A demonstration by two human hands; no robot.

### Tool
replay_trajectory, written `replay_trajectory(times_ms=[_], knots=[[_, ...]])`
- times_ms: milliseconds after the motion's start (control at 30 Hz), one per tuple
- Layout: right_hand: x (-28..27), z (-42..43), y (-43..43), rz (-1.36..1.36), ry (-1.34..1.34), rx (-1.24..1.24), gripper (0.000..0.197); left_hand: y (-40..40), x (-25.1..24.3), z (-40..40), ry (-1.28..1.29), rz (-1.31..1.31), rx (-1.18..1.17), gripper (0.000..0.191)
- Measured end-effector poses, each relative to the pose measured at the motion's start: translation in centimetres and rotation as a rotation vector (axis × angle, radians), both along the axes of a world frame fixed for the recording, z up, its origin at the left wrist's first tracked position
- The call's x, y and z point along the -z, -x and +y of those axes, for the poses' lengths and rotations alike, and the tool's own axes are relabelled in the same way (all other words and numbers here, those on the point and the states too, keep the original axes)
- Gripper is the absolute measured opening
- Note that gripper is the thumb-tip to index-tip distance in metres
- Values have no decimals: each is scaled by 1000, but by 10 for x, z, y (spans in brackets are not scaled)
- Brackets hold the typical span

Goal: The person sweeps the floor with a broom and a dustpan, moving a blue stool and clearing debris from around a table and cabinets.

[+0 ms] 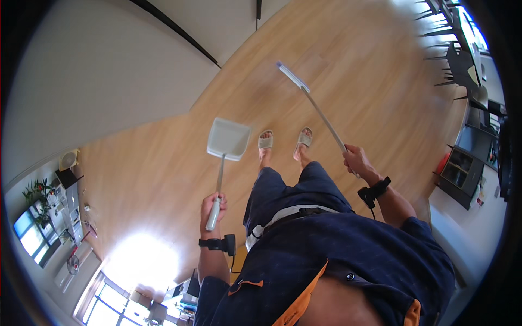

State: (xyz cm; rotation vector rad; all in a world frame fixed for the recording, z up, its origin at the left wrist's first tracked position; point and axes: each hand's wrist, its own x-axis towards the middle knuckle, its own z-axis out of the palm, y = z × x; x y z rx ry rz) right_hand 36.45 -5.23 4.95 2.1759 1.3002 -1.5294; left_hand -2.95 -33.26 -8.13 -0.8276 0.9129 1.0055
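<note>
My left hand [213, 207] grips the grey handle of a long-handled white dustpan [229, 138], whose pan hangs to the left of my sandalled feet. Nothing can be made out in the pan. My right hand [359, 161] is closed around the pole of a broom [324, 116]. The broom's narrow white head [293, 77] with bluish bristles lies ahead of my feet, at or close to the wood floor [261, 98]. A black strap with a small device and a cable sits on each wrist.
A pale wall [102, 73] with dark vertical trim runs along the left. Dark chairs [458, 65] stand at the far right, above a dark glass-fronted cabinet [456, 167]. At lower left are a standing fan [73, 263], a potted plant [38, 195] and a television [34, 232].
</note>
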Motion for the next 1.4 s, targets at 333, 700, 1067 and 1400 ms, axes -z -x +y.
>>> replay_trajectory(times_ms=[333, 700, 1067, 1400], knots=[[19, 39, -5, -46, -60, -11, 17, 27, 33, -69, 173, -2, -31, 13], [156, -43, 20, -4, -652, -1458, 10, 28, 37, -61, 141, 94, 67, 15], [-18, -12, 71, 263, 435, 6, 32, -10, -10, -79, -38, 124, 61, 10], [-48, -1, -26, 71, -10, 89, 30, -48, -143, -33, -172, 318, 141, 52]])
